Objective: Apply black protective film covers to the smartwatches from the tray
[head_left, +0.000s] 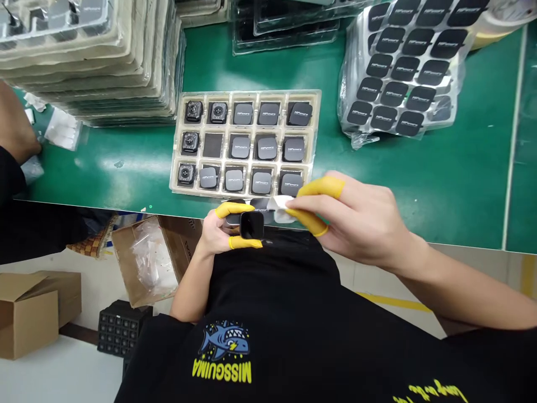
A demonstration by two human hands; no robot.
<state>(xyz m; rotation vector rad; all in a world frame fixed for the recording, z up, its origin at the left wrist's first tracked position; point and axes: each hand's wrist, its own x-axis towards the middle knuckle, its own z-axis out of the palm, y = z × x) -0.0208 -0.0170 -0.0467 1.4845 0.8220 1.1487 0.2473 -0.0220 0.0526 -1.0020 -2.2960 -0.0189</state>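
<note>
Between yellow-covered fingertips, my left hand (218,232) grips a black square watch body (252,225) by its edges, dark glossy face up, at the table's front edge. To its right, my right hand (356,218), also with yellow finger covers, pinches a small white cloth (281,207). Just beyond both hands lies a clear tray (247,92) with square compartments. Watch bodies (193,111) fill some left compartments, and dark squares marked HiFuture (268,113) lie in most others. A strip with more such squares is partly hidden behind my hands.
Tall stacks of trays (163,67) stand at the back left. Sheets of black labels (394,92) lie at the right, near tape rolls (503,17). Dark trays (285,36) sit at the back. Another person's arm (17,126) is at far left; open cartons (37,319) stand below.
</note>
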